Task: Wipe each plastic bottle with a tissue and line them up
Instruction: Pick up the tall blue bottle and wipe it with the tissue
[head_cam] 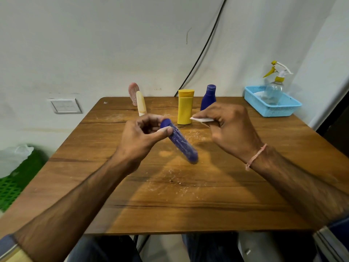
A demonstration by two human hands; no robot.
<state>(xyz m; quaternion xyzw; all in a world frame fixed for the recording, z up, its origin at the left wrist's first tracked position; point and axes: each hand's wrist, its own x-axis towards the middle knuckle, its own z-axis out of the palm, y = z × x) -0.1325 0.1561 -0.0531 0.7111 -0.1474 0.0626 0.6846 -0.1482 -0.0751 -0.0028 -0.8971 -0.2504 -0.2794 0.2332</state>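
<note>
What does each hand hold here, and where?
Left hand pinches the blue bottle at its cap end; right hand pinches a folded tissue.

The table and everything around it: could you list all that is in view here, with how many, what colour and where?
Table: one, brown wood, centre.
Blue tube bottle: one, tilted, held above the table.
Yellow bottle: one, upright, far middle.
Dark blue bottle: one, upright, right of the yellow one.
Cream bottle: one, far left.
Pink bottle: one, behind the cream one.
Basket: one, light blue, far right corner.
Spray bottle: one, clear with yellow and white trigger, in the basket.
Tissue: one, white.
Crate: one, green, on the floor at left.
Cable: one, black, on the wall.
Wall switch: one, white.
Left hand: grips the tube's cap end.
Right hand: pinches the tissue.
</note>
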